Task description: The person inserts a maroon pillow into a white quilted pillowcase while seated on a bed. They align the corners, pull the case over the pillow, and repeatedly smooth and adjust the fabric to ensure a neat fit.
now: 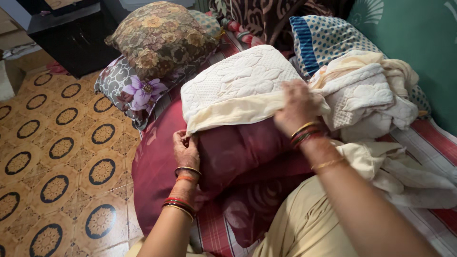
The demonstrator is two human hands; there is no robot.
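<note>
Nearest: person's lap in a beige garment (304, 223), both forearms with bangles reaching forward over it.

Left hand (185, 148): fingers curled, pinching the lower left corner of the cream pillow cover (238, 88) against the edge of the maroon pillow (238, 152). Right hand (297, 107): fingers closed over the cover's lower right edge, gripping a bunch of the fabric; fingertips hidden in the cloth, so I can't tell the exact pinch.

Status, my read: cover sits over the top part of the maroon pillow only. Cover's open hem runs between the two hands. Everything below the hands, most of the pillow body, is bare maroon. So roughly a third on, the rest left to draw down. Could equally be coming off; a single frame doesn't settle direction.

Under the hands and pillow: a larger dark red cushion (157, 166) and a red striped bedsheet (428, 138).

Right of the right hand: a heap of crumpled cream cloth (376, 100), touching the cover, more of it trailing beside the right forearm.

Beyond the hands: a blue dotted pillow (323, 38) behind the heap, a brown floral pillow (162, 38) stacked on a grey one with purple flowers (128, 85).

Far left of the left hand: patterned tile floor (57, 152), a dark cabinet (76, 43) at the top.
</note>
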